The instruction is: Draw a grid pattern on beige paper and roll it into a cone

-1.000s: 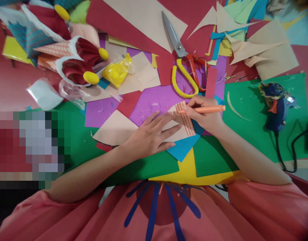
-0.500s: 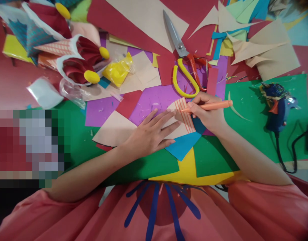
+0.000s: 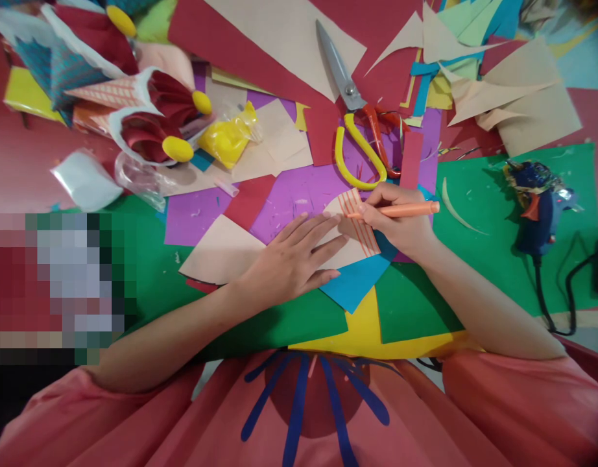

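Observation:
Flat on a cream paper piece [image 3: 221,250] lies my left hand [image 3: 294,259], fingers spread and holding nothing. Orange stripes run across the right end of this paper, whose middle is hidden under the hand. My right hand [image 3: 399,220] is closed around an orange marker pen [image 3: 410,209], its tip at the left edge of the stripes, near my left fingertips. Under the striped end, blue paper [image 3: 352,285] sticks out. Just above my right hand are large scissors [image 3: 350,91] with one yellow and one red handle, blades pointing away.
Paper cones [image 3: 119,91] with red insides and white rims stand at the upper left, beside a yellow plastic packet [image 3: 231,137]. A blue glue gun [image 3: 542,207] with a black cord lies on green sheets [image 3: 478,253] at right. Cream offcuts [image 3: 498,91] cover the upper right.
The marker in my right hand has shifted slightly left and down, its tip moving across the stripes toward my left fingers. My left hand and the paper stay put.

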`<state>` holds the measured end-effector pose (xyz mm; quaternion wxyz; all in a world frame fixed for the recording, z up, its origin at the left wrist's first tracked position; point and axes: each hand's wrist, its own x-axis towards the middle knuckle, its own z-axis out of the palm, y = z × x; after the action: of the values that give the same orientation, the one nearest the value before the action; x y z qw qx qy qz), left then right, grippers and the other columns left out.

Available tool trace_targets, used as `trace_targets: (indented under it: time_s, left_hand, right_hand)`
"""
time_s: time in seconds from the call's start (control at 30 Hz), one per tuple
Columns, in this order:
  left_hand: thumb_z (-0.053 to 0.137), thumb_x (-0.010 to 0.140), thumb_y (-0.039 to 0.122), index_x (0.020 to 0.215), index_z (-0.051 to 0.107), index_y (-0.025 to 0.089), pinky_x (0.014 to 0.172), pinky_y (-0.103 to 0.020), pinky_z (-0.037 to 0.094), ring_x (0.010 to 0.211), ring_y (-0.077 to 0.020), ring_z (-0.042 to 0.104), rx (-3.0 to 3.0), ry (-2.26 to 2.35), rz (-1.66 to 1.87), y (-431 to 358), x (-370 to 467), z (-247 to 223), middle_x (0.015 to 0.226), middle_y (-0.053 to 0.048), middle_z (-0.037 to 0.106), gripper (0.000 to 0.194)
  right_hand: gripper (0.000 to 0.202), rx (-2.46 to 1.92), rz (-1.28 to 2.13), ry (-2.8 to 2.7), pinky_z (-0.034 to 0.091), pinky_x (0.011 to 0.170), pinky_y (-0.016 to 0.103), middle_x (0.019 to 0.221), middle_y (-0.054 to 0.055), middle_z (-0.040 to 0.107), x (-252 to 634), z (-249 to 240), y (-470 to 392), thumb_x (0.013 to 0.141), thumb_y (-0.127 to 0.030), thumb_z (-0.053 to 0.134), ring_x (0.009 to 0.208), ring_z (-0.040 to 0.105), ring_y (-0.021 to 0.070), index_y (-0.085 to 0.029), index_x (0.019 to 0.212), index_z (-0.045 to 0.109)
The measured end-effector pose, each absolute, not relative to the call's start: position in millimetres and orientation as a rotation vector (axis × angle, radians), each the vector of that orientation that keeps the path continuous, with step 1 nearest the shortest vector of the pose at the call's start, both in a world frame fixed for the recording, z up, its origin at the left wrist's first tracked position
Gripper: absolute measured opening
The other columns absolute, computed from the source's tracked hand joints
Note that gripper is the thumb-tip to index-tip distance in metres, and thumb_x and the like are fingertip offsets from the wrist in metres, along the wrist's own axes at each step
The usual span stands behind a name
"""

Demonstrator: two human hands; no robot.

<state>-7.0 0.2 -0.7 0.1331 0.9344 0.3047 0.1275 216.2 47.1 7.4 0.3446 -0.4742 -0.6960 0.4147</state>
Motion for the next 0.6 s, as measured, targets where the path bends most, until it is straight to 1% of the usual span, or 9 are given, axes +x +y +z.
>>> trace_targets:
  time_s: [0.27,0.33,0.43,0.6]
  left_hand:
    - [0.04,0.099,0.043,0.137,0.047,0.014,0.11,-0.051,0.038,0.135,-0.0314,0.045,2.731,0.87,0.369,0.9,-6.7,0.7,0.145,-0.019,0.047,0.048]
    - [0.04,0.099,0.043,0.136,0.047,0.014,0.109,-0.051,0.039,0.134,-0.0318,0.046,2.737,0.871,0.378,0.9,-6.9,0.6,0.144,-0.019,0.048,0.048]
    - [0.039,0.099,0.043,0.136,0.048,0.015,0.109,-0.051,0.038,0.135,-0.0313,0.045,2.741,0.868,0.375,0.8,-7.3,0.4,0.144,-0.018,0.048,0.047]
    - [0.04,0.099,0.042,0.136,0.048,0.016,0.111,-0.049,0.037,0.136,-0.0296,0.044,2.729,0.885,0.362,0.0,-7.6,-0.3,0.144,-0.017,0.048,0.046]
  right_hand:
    - [0.031,-1.248,1.161,-1.728,0.025,0.045,0.024,0.048,-0.006,0.039,215.0,7.2,47.2,0.075,-0.022,0.06,0.048,0.035,0.0067,-0.02,0.052,0.04]
    - [0.031,-1.252,1.188,-1.672,0.026,0.045,0.025,0.048,-0.005,0.039,215.4,8.3,46.0,0.075,-0.023,0.06,0.047,0.035,0.0068,-0.02,0.051,0.039]
    - [0.031,-1.274,1.169,-1.593,0.028,0.046,0.025,0.049,-0.005,0.041,216.2,9.6,43.7,0.078,-0.024,0.058,0.047,0.038,0.0072,-0.02,0.053,0.04]
    - [0.031,-1.274,1.101,-1.733,0.026,0.046,0.025,0.048,-0.005,0.04,217.0,8.6,42.5,0.078,-0.025,0.058,0.047,0.037,0.0069,-0.02,0.053,0.041]
